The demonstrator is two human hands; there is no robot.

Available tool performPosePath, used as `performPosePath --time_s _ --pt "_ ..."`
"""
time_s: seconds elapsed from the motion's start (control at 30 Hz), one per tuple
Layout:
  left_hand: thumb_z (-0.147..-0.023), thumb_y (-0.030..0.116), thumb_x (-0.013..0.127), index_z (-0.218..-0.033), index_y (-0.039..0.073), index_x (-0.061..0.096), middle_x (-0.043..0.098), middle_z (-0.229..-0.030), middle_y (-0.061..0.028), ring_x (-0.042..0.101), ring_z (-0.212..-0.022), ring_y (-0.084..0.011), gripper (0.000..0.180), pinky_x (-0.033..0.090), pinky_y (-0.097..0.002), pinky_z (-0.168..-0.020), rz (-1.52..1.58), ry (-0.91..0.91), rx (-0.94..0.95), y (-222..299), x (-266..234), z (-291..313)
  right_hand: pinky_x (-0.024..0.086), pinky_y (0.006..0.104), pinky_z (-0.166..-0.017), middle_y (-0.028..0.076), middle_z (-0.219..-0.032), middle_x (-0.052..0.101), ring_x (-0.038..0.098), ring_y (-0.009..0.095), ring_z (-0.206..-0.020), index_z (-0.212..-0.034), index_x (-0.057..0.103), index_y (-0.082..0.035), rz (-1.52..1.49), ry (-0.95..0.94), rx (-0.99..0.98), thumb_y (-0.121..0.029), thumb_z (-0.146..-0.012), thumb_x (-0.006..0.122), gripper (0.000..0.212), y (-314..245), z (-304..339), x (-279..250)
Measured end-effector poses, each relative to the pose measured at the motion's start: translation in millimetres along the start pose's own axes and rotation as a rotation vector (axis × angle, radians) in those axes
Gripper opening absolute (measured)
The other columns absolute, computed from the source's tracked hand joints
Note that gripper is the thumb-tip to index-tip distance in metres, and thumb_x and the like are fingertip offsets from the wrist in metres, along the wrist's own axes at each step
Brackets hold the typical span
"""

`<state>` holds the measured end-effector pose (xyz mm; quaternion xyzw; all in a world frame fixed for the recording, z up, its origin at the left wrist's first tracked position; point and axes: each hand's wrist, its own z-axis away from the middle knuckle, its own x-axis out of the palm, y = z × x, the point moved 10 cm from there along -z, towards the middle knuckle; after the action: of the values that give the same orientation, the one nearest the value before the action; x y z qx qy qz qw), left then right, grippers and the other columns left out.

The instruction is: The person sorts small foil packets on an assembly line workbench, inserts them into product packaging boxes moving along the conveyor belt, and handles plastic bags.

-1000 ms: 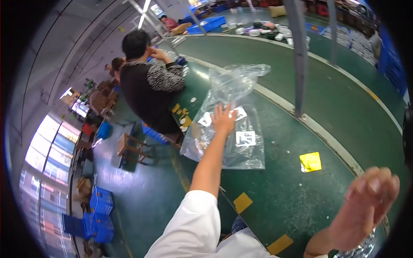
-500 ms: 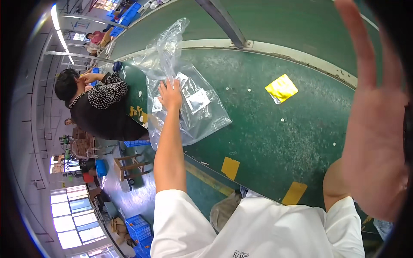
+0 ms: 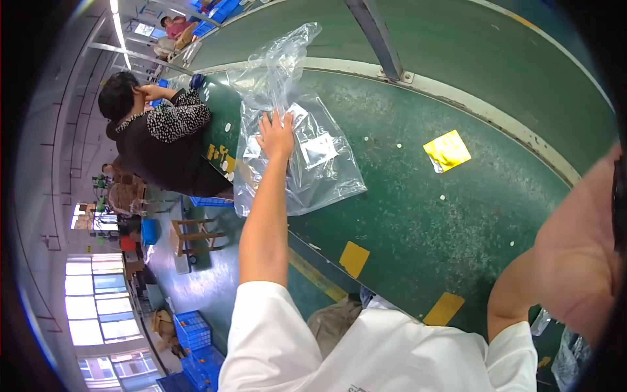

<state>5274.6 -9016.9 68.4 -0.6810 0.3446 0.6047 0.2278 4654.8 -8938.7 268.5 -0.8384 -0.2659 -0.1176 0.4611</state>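
Observation:
My left hand (image 3: 277,136) lies with its fingers spread on a large clear plastic bag (image 3: 336,176), pressing it to the green tabletop. White labels or packets (image 3: 319,150) show through the bag; I cannot tell which. The bag's gathered neck (image 3: 287,64) stretches toward the back rail. Close to the camera at the right edge, my right hand (image 3: 578,245) is raised above the table. Its palm and wrist show large and blurred, while the fingers are out of view. A yellow packet (image 3: 448,151) lies on the table between my hands, touched by neither.
A metal post (image 3: 375,39) and a pale rail (image 3: 470,111) bound the table's back. A person in black (image 3: 160,153) sits at the left. Small white discs (image 3: 399,146) dot the green table (image 3: 405,242). Crumpled clear plastic (image 3: 569,359) is at lower right.
The whole view has shifted, moving the scene slightly rightward. My right hand, with fingers stretched up before, has come lower and its fingers have left the view. My left hand stays on the bag.

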Motion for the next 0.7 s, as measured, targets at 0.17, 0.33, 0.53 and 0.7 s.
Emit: performPosePath --time_s 0.17,0.33,0.53,0.7 --pt "-0.101 0.067 0.036 -0.159 0.025 0.039 0.023 -0.17 -0.0104 0.017 -0.157 -0.0326 0.072 0.009 -0.0629 -0.123 0.044 0.0 0.04 28.7 7.6 -2.3 0.045 0.0394 -0.094 0.027 -0.159 0.033 0.048 0.031 -0.13 -0.157 0.022 0.003 0.056 -0.045 -0.014 -0.057 -0.091 0.064 0.098 -37.3 23.8 -2.0" --pt "-0.101 0.067 0.036 -0.159 0.026 0.039 0.022 -0.17 -0.0091 0.018 -0.157 -0.0313 0.072 0.009 -0.0614 -0.123 0.04 -0.018 0.018 29.6 12.8 -6.7 0.045 0.0396 -0.094 0.027 -0.159 0.034 0.048 0.031 -0.13 -0.156 0.022 0.003 0.089 -0.102 -0.031 -0.056 -0.091 0.063 0.096 -53.0 33.2 3.1" --pt "-0.1 0.068 0.038 -0.158 0.023 0.041 0.027 -0.169 -0.0105 0.02 -0.156 -0.0322 0.073 0.012 -0.0636 -0.122 0.039 0.022 0.049 23.1 10.0 -8.8 0.044 0.0399 -0.095 0.026 -0.159 0.034 0.048 0.031 -0.13 -0.156 0.023 0.002 0.126 -0.192 -0.045 -0.054 -0.092 0.063 0.095 -63.2 29.8 14.3" --pt "-0.1 0.067 0.039 -0.157 0.024 0.042 0.027 -0.169 -0.0104 0.021 -0.156 -0.0322 0.071 0.011 -0.0647 -0.122 0.033 0.031 0.007 -2.8 10.3 -1.6 0.044 0.0402 -0.095 0.026 -0.158 0.034 0.048 0.031 -0.131 -0.155 0.024 0.002 0.076 -0.277 -0.065 -0.054 -0.092 0.063 0.093 -94.9 81.6 -32.4"
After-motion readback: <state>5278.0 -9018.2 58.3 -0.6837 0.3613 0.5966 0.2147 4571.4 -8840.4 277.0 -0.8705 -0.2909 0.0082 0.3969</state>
